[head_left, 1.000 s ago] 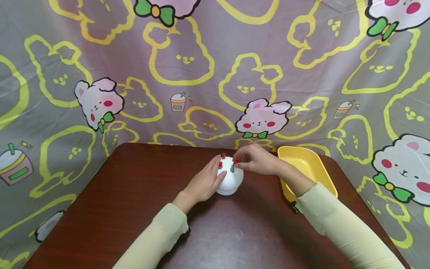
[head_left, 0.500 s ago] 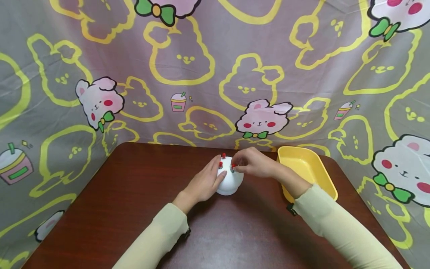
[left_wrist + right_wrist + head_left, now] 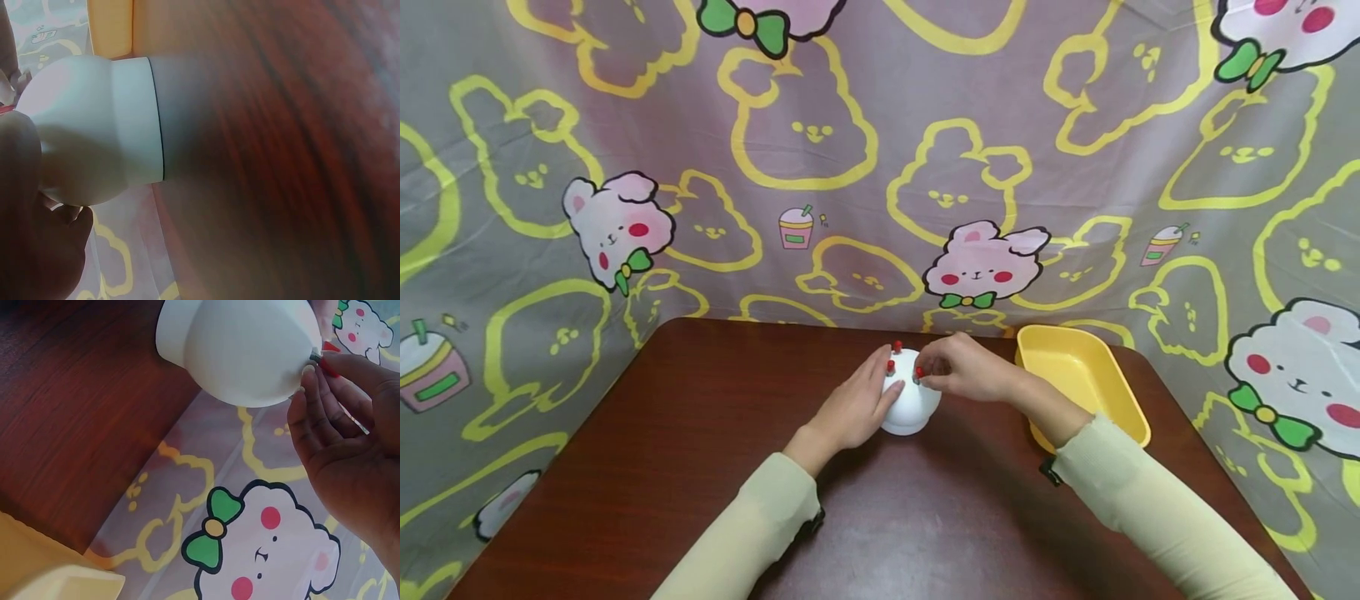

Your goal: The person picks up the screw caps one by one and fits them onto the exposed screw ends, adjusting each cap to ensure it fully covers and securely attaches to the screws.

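A white, round-topped holder (image 3: 910, 411) stands on the table, its flat base down. My left hand (image 3: 855, 406) holds it from the left, fingers along its far side and thumb on its near face. Two small red-tipped metal pieces (image 3: 891, 366) stick up from its top, close to my left fingers. At the top's right side, my right hand (image 3: 966, 367) pinches a third red-tipped metal piece (image 3: 328, 367) between thumb and fingers. Its metal end meets the white surface in the right wrist view; how deep it sits is hidden.
A yellow tray (image 3: 1127, 392) lies at the table's back right, partly behind my right forearm. The dark wooden table (image 3: 700, 467) ends at a patterned cloth (image 3: 850, 150) hung on the back and sides.
My right hand has lowered slightly with the red-tipped metal piece, which sits nearer the white holder's top. My left hand keeps its hold on the holder.
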The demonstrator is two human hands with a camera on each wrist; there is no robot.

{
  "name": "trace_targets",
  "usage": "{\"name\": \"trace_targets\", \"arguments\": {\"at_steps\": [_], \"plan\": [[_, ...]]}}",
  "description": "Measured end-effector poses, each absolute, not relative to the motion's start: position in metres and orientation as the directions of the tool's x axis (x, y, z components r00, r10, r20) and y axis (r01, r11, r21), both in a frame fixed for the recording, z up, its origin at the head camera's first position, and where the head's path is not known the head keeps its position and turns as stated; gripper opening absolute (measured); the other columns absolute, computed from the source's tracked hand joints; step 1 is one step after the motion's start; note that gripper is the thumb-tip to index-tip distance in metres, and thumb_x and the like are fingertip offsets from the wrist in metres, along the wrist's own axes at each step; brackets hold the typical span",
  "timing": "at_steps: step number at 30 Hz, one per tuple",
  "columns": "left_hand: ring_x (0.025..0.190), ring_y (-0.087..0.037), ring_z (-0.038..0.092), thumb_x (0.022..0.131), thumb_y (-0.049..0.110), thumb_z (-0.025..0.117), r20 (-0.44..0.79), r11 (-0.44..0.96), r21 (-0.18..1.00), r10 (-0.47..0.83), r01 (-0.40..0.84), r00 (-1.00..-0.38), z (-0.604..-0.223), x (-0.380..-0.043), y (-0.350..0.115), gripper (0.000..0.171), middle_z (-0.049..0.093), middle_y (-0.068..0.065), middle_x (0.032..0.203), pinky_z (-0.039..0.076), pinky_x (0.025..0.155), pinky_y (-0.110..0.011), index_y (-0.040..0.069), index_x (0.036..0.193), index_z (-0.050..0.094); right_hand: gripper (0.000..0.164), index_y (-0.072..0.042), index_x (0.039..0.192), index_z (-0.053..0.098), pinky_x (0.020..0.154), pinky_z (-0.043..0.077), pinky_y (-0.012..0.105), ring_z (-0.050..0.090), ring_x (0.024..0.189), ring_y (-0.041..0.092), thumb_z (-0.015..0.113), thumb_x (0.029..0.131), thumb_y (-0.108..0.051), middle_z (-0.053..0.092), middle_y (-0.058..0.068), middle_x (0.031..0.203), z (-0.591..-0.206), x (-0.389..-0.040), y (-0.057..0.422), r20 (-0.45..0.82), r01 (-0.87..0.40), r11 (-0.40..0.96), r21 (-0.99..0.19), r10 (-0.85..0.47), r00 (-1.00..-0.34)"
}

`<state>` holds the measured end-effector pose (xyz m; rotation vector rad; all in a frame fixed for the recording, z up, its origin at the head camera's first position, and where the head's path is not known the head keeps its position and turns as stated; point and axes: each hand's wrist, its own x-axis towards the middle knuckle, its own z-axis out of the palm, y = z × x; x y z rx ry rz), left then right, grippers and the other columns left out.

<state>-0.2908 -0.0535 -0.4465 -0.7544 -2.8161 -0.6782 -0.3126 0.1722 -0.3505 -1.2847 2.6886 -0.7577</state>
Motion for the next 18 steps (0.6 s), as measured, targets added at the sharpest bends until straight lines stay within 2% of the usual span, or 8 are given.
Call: {"name": "trace_targets", "arguments": {"at_steps": [4, 10, 13, 18], "plan": [[0.153, -0.024, 0.028, 0.11, 0.052, 0.029, 0.248, 0.778, 0.376, 0.439, 0.503, -0.864, -0.445, -0.292, -0.054, 0.073, 0.023, -0.015, 0.168, 0.033, 0.12, -0.041, 0.002, 0.163, 0.017, 0.018, -0.006, 0.108, 0.077, 0.074, 0.059, 0.027, 0.065, 0.079, 0.011, 0.078, 0.09, -0.008, 0.074, -0.001, 0.093, -0.35, -0.311, 0.176, 0.146, -0.707, 0.543, -0.453, -0.737, -0.66], [0.153, -0.024, 0.027, 0.109, 0.053, 0.033, 0.208, 0.789, 0.367, 0.446, 0.492, -0.87, -0.441, -0.292, -0.055, 0.075, 0.023, -0.014, 0.168, 0.031, 0.121, -0.04, 0.002, 0.163, 0.018, 0.019, -0.004, 0.108, 0.077, 0.077, 0.061, 0.035, 0.067, 0.081, 0.012, 0.078, 0.09, -0.009, 0.075, 0.002, 0.095, -0.35, -0.308, 0.187, 0.152, -0.705, 0.554, -0.444, -0.728, -0.668], [0.153, -0.025, 0.027, 0.109, 0.053, 0.034, 0.193, 0.776, 0.38, 0.466, 0.503, -0.864, -0.438, -0.292, -0.057, 0.076, 0.025, -0.015, 0.168, 0.03, 0.122, -0.041, 0.001, 0.162, 0.02, 0.018, -0.004, 0.107, 0.077, 0.078, 0.061, 0.038, 0.067, 0.083, 0.013, 0.078, 0.09, -0.009, 0.076, 0.002, 0.095, -0.35, -0.305, 0.194, 0.171, -0.694, 0.573, -0.436, -0.705, -0.689], [0.152, -0.028, 0.029, 0.109, 0.051, 0.039, 0.19, 0.756, 0.386, 0.496, 0.529, -0.847, -0.437, -0.292, -0.065, 0.074, 0.028, -0.016, 0.166, 0.027, 0.123, -0.042, 0.001, 0.161, 0.023, 0.015, -0.004, 0.105, 0.076, 0.077, 0.058, 0.037, 0.066, 0.084, 0.016, 0.076, 0.091, -0.009, 0.073, 0.001, 0.093, -0.354, -0.303, 0.202, 0.247, -0.659, 0.633, -0.406, -0.618, -0.746]]}}
